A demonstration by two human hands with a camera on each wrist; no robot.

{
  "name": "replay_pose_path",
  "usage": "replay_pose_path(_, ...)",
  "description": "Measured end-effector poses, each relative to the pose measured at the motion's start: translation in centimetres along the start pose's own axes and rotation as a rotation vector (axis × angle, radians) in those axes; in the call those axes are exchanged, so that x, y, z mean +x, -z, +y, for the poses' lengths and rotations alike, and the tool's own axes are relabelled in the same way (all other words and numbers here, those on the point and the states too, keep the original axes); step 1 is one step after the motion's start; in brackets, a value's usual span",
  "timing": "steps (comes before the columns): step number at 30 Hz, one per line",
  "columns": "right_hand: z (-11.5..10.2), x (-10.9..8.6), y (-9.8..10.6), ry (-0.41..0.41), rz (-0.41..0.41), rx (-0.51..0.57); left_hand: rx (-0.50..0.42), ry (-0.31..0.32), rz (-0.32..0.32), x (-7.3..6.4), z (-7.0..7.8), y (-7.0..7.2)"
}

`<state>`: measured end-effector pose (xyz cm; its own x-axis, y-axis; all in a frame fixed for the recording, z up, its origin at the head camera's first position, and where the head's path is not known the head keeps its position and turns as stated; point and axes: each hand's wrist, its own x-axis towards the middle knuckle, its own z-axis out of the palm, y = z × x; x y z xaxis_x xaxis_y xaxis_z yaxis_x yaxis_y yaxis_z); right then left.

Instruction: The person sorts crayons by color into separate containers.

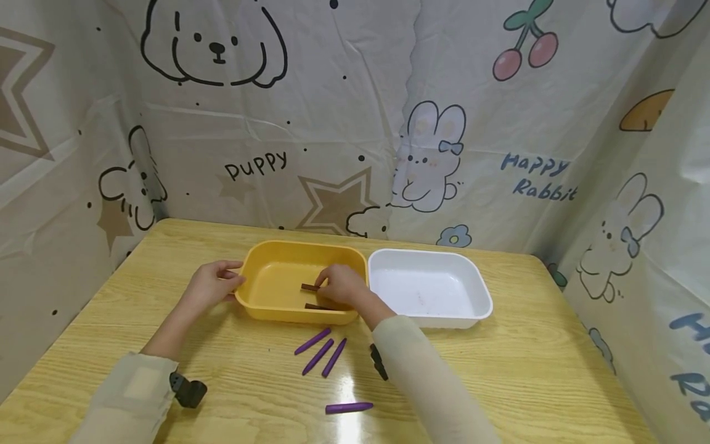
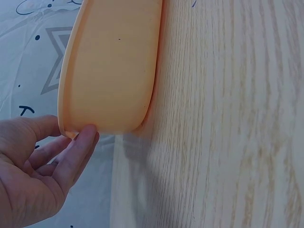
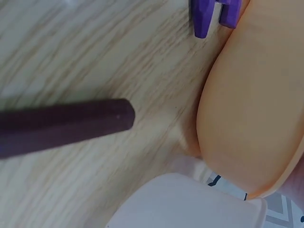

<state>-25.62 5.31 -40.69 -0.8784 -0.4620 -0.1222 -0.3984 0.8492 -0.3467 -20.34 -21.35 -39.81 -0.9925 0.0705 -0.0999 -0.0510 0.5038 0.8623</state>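
My left hand (image 1: 213, 285) pinches the left end of a yellow plastic tray (image 1: 302, 316); in the left wrist view its thumb and fingers meet at the rim corner. Inside that tray, at its right side, my right hand (image 1: 342, 285) pinches a brown crayon (image 1: 309, 287) by its right end. A second brown crayon (image 1: 317, 307) lies nearer the tray's front wall, partly hidden by the right hand. In the right wrist view the hand is mostly hidden behind the tray wall (image 3: 251, 104).
A white tray (image 1: 429, 290) stands against the yellow one's right side. Three purple crayons (image 1: 318, 356) lie in front of the yellow tray, and another purple crayon (image 1: 349, 407) lies closer to me on the wooden table (image 1: 527, 370). A printed cloth (image 1: 333, 123) hangs behind.
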Motion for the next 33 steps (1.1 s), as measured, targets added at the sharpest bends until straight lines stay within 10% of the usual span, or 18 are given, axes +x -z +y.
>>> replay_pose_path(33,-0.1,-0.8,1.7,0.012,-0.014,0.002,0.018,0.015,0.006,-0.1,0.4,-0.2)
